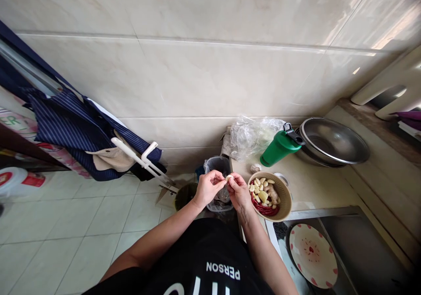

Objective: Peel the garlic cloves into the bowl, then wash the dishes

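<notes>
I see the garlic clove (229, 178) just below the middle of the frame, pinched between both hands. It lies at the fingertips of each. The left hand (206, 189) comes at it from the left and the right hand (239, 193) from the right, so neither is nearer. The clove is too small for me to read its long axis surely; it seems to run across, from one grip to the other.

Both grips are clenched on the clove, thumbs and forefingers meeting around it, with the wrists bent inward and the forearms rising from the lower edge of the frame in a narrow V. The clove hangs over the lined bin (215, 160) on the floor, just left of the surface (315, 185). The bowl (287, 207) of peeled cloves sits just beside the right hand.
</notes>
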{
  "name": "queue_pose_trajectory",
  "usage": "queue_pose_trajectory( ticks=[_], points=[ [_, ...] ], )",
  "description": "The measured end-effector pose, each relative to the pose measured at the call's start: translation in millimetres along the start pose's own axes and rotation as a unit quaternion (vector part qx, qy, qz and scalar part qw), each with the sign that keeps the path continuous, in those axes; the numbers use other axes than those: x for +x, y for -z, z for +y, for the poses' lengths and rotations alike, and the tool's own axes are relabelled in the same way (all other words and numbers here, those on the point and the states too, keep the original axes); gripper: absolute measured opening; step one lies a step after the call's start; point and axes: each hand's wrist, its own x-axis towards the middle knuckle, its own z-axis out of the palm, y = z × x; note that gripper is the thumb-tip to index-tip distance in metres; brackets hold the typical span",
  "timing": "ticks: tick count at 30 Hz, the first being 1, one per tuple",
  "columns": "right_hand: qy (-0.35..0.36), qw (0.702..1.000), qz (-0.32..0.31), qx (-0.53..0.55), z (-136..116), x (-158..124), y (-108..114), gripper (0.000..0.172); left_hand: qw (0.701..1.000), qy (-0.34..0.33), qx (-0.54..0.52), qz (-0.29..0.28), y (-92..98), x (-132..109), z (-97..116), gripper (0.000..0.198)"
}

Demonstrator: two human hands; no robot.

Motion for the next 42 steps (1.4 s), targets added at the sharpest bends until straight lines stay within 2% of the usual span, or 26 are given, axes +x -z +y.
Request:
queue_pose_trajectory(
  ticks=[4, 10, 13, 15, 18, 21, 28, 32, 36, 42],
  points=[
    [0.007, 1.000, 0.003, -0.006, -0.7, -1.6, -1.4, 0.023, 0.999, -0.024, 0.033, -0.009, 1.3, -1.4, 4.9, 0.009],
    [0.025, 1.000, -0.001, -0.018, 0.4, -5.6, -5.6, 0.021, 0.994, -0.072, 0.082, 0.029, 3.1, -5.7, 8.5, 0.005],
    [0.007, 1.000, -0.016, -0.014, 1.4, -6.9, -5.9, 0.021, 0.993, -0.082, 0.086, 0.027, 4.3, -6.2, 6.6, 0.007],
    [-0.017, 0.999, -0.028, -0.006, 1.7, -6.8, -5.5, 0.023, 0.996, -0.064, 0.054, 0.013, 4.5, -5.2, 4.6, 0.009],
    [-0.047, 0.998, -0.043, -0.003, 1.3, -5.9, -4.8, 0.025, 0.999, -0.002, -0.045, -0.013, 3.5, -2.6, 1.2, 0.014],
    [-0.056, 0.997, -0.058, -0.009, -0.5, -5.5, -4.2, 0.025, 0.994, 0.029, -0.100, -0.022, 2.8, -1.1, -1.8, 0.016],
    [-0.046, 0.993, -0.102, -0.047, -9.5, -8.8, -3.6, 0.027, 1.000, -0.017, 0.006, -0.001, 3.1, -1.5, -2.1, 0.010],
    [-0.034, 0.990, -0.124, -0.063, -12.7, -8.7, -3.7, 0.019, 0.998, -0.047, 0.034, -0.001, 3.6, -1.0, 2.9, 0.006],
    [-0.032, 0.991, -0.115, -0.067, -14.9, -6.7, -1.0, 0.019, 0.995, -0.083, 0.034, -0.037, 5.4, 0.4, 4.0, 0.011],
    [0.003, 0.993, -0.083, -0.085, -15.6, -6.3, 3.6, 0.019, 0.997, -0.059, -0.006, -0.057, 5.4, -0.8, -1.6, 0.008]
  ],
)
